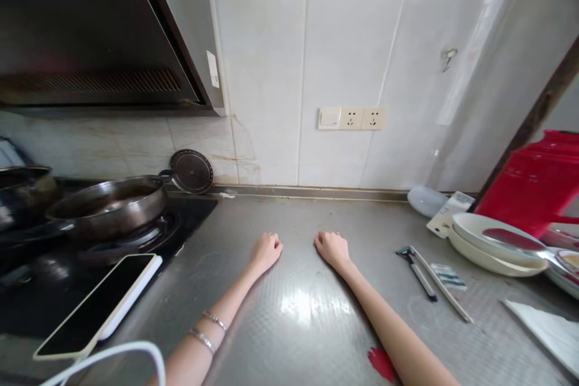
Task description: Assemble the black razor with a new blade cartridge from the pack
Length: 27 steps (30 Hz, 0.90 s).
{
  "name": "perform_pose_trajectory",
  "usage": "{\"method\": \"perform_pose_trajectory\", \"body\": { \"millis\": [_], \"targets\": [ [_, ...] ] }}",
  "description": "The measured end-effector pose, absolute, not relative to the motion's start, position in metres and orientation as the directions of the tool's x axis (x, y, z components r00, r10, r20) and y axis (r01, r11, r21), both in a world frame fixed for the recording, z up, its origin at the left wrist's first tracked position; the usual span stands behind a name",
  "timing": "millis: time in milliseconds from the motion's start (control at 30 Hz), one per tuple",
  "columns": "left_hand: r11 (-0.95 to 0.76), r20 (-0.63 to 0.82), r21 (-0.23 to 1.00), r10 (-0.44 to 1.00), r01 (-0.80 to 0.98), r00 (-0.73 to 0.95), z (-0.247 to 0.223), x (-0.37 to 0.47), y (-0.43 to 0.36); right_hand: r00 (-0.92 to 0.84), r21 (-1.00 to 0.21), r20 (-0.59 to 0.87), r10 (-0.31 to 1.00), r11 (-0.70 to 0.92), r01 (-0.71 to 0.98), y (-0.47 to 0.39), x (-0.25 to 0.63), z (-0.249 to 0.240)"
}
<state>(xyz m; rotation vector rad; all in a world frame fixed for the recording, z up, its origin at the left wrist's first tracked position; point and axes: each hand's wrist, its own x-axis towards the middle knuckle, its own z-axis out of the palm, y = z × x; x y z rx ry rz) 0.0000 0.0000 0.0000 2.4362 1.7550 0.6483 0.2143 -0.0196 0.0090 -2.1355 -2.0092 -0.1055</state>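
My left hand (266,251) rests on the metal countertop (289,289), curled into a fist with nothing visible in it. Two silver bracelets (208,330) circle the left forearm. A short gap to the right, my right hand (333,248) also lies closed on the metal, and no object shows in its fingers. Beyond it on the right are a razor (420,274), a thin white stick-like item (446,289) and a small clear pack (449,276). A red patch (380,364) lies beside my right forearm.
On the left, a steel pan (111,205) sits on the black stove (40,295), with a phone (97,307) on a white block and a white cable (122,347) in front. Stacked dishes (493,247), a red container (534,181) and white paper (549,332) stand or lie at the right.
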Motion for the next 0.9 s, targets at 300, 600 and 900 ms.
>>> {"method": "perform_pose_trajectory", "body": {
  "millis": [300, 600, 900],
  "targets": [
    [-0.372, 0.317, 0.280, 0.906, 0.885, 0.281, -0.002, -0.001, 0.000, 0.079, -0.101, 0.159, 0.984, -0.063, 0.993, -0.021, 0.214, 0.014],
    [-0.373, 0.306, 0.265, 0.907, 0.889, 0.289, 0.001, -0.001, -0.002, 0.087, -0.110, 0.153, 0.984, -0.071, 0.991, -0.023, 0.211, 0.018],
    [-0.434, 0.167, 0.181, 0.898, 0.883, 0.407, 0.054, 0.011, -0.070, 0.089, -0.135, 0.157, 0.984, -0.068, 0.988, -0.022, 0.213, 0.016]
  ]
}}
